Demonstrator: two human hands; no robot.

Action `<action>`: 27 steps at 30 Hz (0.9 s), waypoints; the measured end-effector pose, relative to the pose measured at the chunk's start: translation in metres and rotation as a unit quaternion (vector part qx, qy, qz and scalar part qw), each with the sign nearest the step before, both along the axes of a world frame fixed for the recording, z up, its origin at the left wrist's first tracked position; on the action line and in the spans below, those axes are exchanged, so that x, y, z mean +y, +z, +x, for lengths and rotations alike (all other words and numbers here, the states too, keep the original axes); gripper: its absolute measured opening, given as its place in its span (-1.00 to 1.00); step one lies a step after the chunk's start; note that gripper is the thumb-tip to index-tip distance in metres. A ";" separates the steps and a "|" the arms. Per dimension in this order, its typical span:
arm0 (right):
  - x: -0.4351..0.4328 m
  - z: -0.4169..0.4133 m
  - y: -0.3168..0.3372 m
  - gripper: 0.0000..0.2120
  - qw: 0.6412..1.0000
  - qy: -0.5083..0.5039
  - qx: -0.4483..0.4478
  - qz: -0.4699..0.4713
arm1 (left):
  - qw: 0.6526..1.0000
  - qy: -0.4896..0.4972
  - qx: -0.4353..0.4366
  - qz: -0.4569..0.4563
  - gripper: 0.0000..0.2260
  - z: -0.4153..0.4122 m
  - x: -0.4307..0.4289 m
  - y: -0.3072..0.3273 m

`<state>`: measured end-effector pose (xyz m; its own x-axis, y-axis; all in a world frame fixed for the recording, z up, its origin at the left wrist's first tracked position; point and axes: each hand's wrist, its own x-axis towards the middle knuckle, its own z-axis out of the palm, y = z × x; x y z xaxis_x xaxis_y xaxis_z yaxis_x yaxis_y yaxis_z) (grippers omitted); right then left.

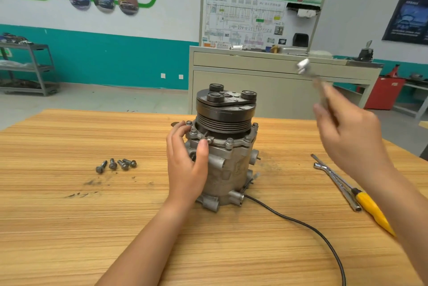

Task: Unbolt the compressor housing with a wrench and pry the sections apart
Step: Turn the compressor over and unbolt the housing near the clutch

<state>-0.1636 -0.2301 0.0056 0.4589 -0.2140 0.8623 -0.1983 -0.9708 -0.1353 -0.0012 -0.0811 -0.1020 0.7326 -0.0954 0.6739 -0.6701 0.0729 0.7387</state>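
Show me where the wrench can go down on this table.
Widest bare patch for the wrench: near left of the table, in front of the bolts, left of the left arm. Another: between the compressor and the screwdriver, beyond the cable. Crowded: the right edge, where screwdriver and a steel tool lie together.

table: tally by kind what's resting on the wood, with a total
compressor: 1
loose bolts: 4
metal wrench: 1
yellow-handled screwdriver: 1
black cable: 1
total: 8
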 end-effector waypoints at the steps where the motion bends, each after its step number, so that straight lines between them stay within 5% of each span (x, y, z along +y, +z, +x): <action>1: 0.010 -0.012 -0.001 -0.56 0.992 -0.058 0.092 -0.056 | 1.000 0.003 -0.005 0.005 -0.63 0.000 0.000 0.000; 3: 0.026 -0.023 -0.004 -0.44 0.930 -0.191 0.295 -0.106 | 1.000 0.004 -0.010 0.011 -0.61 0.000 0.001 0.000; 5: 0.033 -0.024 -0.010 -0.40 0.901 -0.222 0.353 -0.118 | 1.000 0.004 -0.006 0.015 -0.61 0.000 0.001 0.000; 20: 0.080 0.005 -0.002 -0.36 0.869 -0.169 0.453 -0.104 | 0.999 0.010 0.002 0.033 -0.67 0.002 0.002 0.001; 27: 0.083 0.008 0.010 -0.40 0.846 -0.165 0.485 -0.147 | 0.999 0.016 -0.011 0.036 -0.44 0.003 0.002 0.002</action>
